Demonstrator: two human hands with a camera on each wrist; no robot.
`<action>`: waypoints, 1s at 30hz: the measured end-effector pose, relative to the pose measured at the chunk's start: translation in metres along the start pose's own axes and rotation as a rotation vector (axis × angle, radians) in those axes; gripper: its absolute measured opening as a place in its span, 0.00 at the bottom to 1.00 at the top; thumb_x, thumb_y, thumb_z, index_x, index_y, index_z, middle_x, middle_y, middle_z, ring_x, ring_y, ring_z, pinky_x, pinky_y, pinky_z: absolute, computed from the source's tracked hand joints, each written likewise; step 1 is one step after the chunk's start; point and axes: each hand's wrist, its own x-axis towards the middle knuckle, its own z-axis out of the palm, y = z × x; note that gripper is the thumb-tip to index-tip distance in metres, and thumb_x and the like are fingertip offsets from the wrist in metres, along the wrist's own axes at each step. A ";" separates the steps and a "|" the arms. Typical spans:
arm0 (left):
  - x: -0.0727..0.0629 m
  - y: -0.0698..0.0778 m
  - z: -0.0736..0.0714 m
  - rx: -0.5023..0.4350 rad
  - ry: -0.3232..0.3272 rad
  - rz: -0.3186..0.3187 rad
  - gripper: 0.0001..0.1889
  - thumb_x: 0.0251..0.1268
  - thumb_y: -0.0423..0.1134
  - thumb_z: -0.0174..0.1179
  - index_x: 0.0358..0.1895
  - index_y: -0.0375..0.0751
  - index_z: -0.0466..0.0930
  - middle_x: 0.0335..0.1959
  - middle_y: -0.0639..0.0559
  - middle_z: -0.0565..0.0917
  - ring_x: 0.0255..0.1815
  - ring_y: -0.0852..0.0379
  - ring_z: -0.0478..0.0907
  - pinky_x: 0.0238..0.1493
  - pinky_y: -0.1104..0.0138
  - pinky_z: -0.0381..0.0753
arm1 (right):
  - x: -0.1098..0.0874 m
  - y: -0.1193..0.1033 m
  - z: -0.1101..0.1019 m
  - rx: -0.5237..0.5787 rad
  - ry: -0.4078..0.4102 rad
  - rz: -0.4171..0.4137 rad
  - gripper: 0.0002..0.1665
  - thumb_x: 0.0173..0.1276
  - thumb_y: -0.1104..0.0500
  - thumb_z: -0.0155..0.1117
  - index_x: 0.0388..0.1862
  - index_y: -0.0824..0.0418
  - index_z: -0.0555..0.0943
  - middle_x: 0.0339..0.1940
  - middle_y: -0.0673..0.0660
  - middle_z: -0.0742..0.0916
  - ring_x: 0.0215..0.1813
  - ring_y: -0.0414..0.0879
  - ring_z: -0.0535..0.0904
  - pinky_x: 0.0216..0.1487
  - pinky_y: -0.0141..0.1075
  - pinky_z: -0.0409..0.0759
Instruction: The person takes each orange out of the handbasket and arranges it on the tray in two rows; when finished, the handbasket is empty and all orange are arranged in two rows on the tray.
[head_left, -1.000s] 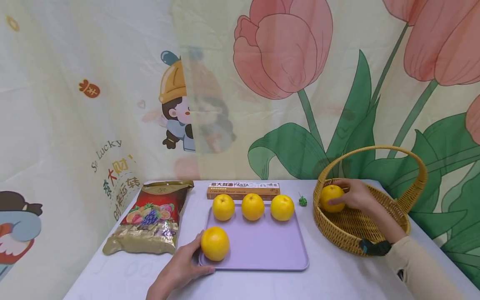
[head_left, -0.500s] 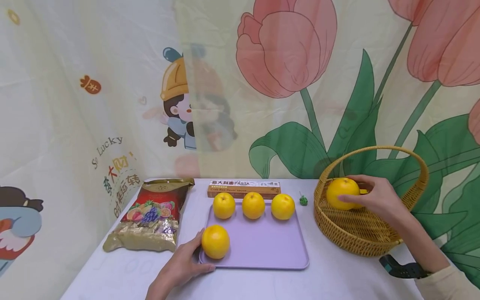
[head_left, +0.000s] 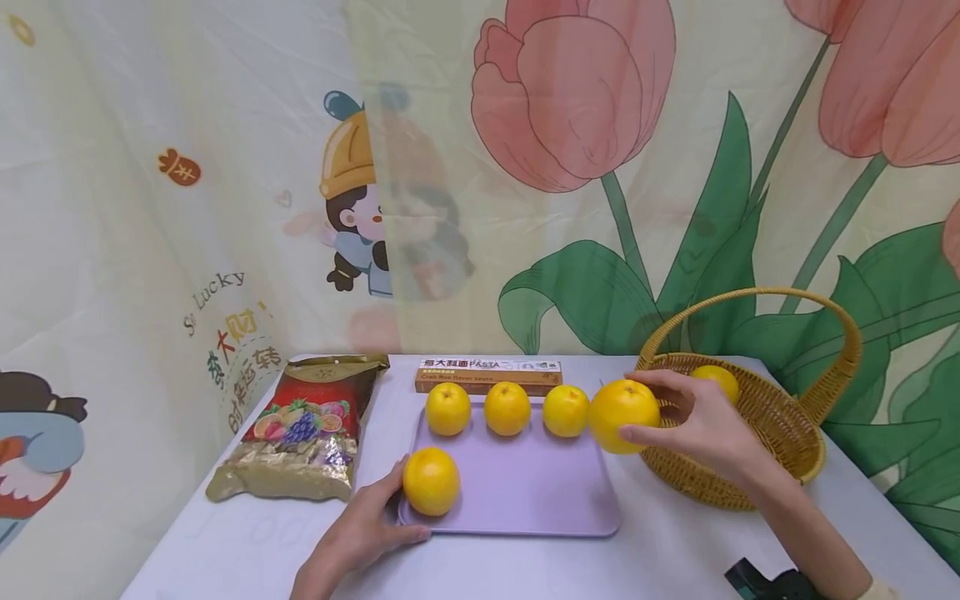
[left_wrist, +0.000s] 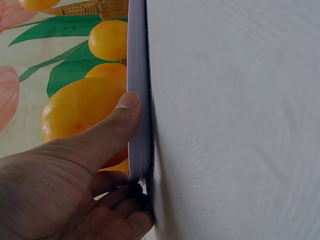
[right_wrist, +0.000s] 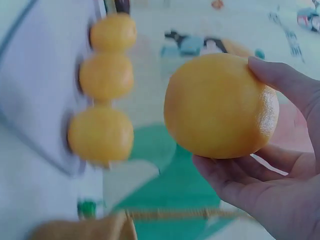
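Observation:
My right hand (head_left: 708, 421) holds an orange (head_left: 617, 418) between thumb and fingers, raised near the right edge of the lilac tray (head_left: 525, 496). In the right wrist view that orange (right_wrist: 217, 107) fills the middle, clear of the row behind it. My left hand (head_left: 360, 529) grips the tray's near-left corner; the left wrist view has the thumb (left_wrist: 122, 117) on its rim. Beside it one orange (head_left: 431, 482) sits in that corner. Along the tray's far edge stand a left orange (head_left: 447, 409), a middle orange (head_left: 507, 409) and a right orange (head_left: 566, 411).
On the right stands a wicker basket (head_left: 675, 477) with a tall handle and another orange (head_left: 717, 382) inside. Behind the tray lies a pasta box (head_left: 487, 379). A red and gold fruit-printed bag (head_left: 303, 433) lies to the left. A printed curtain (head_left: 435, 167) hangs behind the table.
My right hand has lifted an orange out of the basket and carried it left to the tray's right side. The left hand stays at the tray corner.

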 end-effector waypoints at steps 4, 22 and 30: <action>0.001 0.001 0.000 0.003 -0.004 -0.004 0.57 0.50 0.41 0.87 0.83 0.33 0.63 0.81 0.32 0.68 0.81 0.31 0.66 0.81 0.36 0.64 | 0.004 -0.009 0.027 0.084 -0.051 -0.045 0.40 0.61 0.58 0.86 0.69 0.72 0.80 0.62 0.66 0.87 0.54 0.54 0.89 0.53 0.32 0.90; 0.003 0.001 0.000 0.019 -0.017 -0.033 0.58 0.50 0.42 0.87 0.83 0.33 0.63 0.81 0.32 0.68 0.81 0.30 0.65 0.80 0.36 0.64 | 0.015 0.001 0.119 0.119 -0.172 -0.003 0.41 0.53 0.56 0.90 0.64 0.68 0.84 0.59 0.60 0.90 0.53 0.51 0.87 0.53 0.33 0.90; 0.003 0.001 0.001 0.019 -0.008 -0.021 0.57 0.49 0.42 0.87 0.83 0.33 0.63 0.81 0.31 0.68 0.81 0.29 0.66 0.80 0.36 0.64 | 0.016 0.010 0.142 0.092 -0.164 0.022 0.40 0.51 0.56 0.91 0.62 0.66 0.86 0.58 0.57 0.90 0.55 0.51 0.86 0.53 0.38 0.91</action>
